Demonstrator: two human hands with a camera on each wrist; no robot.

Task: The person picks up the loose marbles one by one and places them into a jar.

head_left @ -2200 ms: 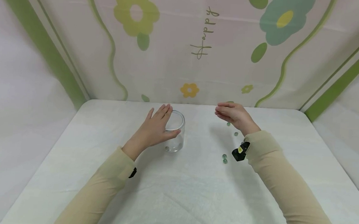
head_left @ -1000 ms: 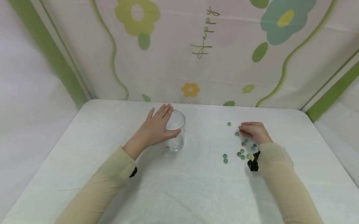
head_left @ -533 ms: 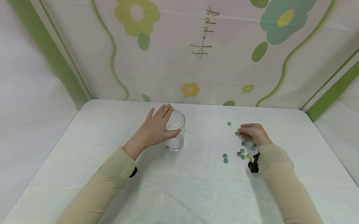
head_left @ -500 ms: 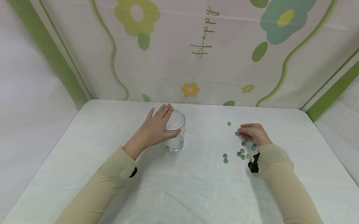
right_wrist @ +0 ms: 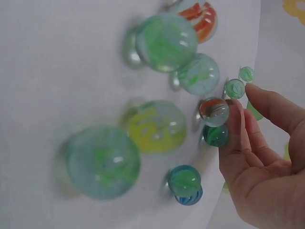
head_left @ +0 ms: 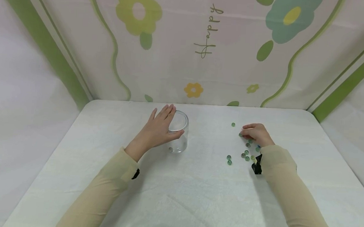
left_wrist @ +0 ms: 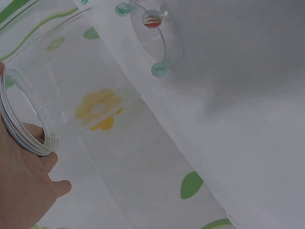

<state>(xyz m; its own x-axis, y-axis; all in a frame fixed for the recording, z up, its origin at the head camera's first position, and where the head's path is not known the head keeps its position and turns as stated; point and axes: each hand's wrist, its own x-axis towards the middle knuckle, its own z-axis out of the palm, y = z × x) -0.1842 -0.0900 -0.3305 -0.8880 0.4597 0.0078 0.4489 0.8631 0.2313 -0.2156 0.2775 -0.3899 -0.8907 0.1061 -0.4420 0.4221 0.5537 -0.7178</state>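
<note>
A clear glass jar (head_left: 182, 141) stands upright on the white table, left of centre. My left hand (head_left: 156, 129) holds its rim from the left, thumb on the near side and fingers along the far side. Through the glass in the left wrist view, an orange-and-white marble (left_wrist: 152, 20) and green marbles (left_wrist: 159, 70) show at the jar's bottom. On the right, my right hand (head_left: 257, 134) is low over the table, thumb and fingers drawn in at a green marble (right_wrist: 234, 88), which appears pinched at the fingertips. Part of that marble is hidden in the head view.
Several loose glass marbles (head_left: 243, 155) lie below the right hand, among them a yellow marble (right_wrist: 159, 126). A green pair (head_left: 229, 160) sits apart to their left, and a single marble (head_left: 233, 124) lies farther back. A flower-printed cloth (head_left: 159, 67) hangs behind the table.
My right hand has come down and to the right, from above the table to the scattered marbles. Over the last half second it shifts only slightly. The left hand and jar stay put.
</note>
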